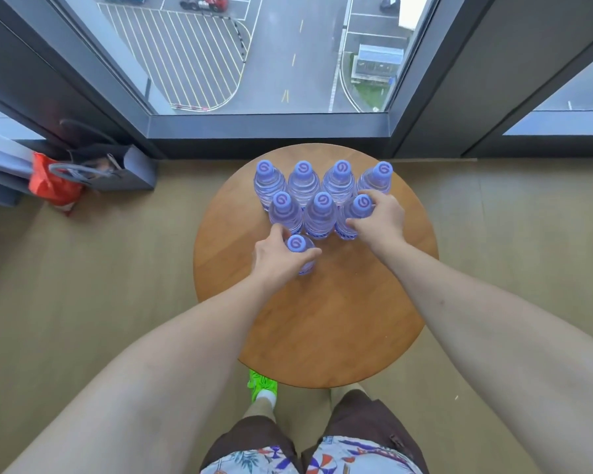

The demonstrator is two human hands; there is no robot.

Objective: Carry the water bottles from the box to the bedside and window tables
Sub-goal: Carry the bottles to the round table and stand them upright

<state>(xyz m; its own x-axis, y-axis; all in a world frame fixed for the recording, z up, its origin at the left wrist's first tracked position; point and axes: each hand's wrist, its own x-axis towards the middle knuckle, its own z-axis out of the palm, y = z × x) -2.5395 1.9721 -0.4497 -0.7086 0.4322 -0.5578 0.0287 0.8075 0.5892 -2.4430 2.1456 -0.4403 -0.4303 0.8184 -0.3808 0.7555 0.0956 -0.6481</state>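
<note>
A round wooden table (322, 319) stands by the window. Several clear water bottles with purple caps stand upright on its far half, in two rows. My left hand (278, 258) grips a bottle (297, 243) standing alone in front of the rows, fingers curled round its shoulder. My right hand (379, 217) holds the right-end bottle of the near row (361, 204), thumb and fingers round its neck. Next to it stands the middle bottle of that row (321, 213). No box is in view.
The window frame (267, 126) runs just beyond the table. A dark bag (117, 169) and a red packet (52, 186) lie on the floor at the left wall. My legs and a green shoe (262, 384) stand at the table's near edge.
</note>
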